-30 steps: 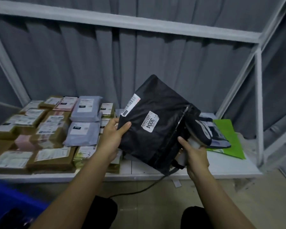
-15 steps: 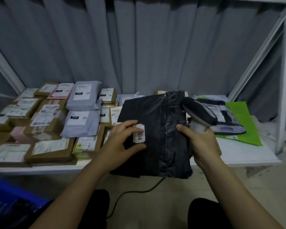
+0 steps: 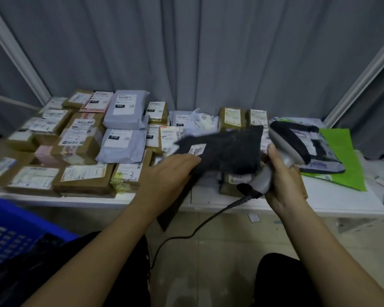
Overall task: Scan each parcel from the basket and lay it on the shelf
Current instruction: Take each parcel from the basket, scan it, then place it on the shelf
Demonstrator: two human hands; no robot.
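Note:
A black plastic parcel (image 3: 228, 149) with a small white label lies tilted over the parcels at the middle of the white shelf (image 3: 333, 202), its near corner hanging past the front edge. My left hand (image 3: 171, 173) holds its left edge, fingers on top by the label. My right hand (image 3: 282, 180) grips the handle of a grey barcode scanner (image 3: 284, 145), which stands just right of the black parcel. The scanner's cable (image 3: 200, 224) runs down to the floor. The blue basket (image 3: 13, 231) is at the lower left.
Several brown boxes (image 3: 84, 178) and grey mailers (image 3: 122, 145) cover the left and middle of the shelf. A green bag (image 3: 346, 165) and a dark printed bag (image 3: 315, 151) lie at the right. A grey curtain hangs behind; white frame posts stand at both sides.
The black parcel has gone from upright in both hands to flat and down onto the parcels on the shelf. My left hand slid to its left edge; the view tipped downward.

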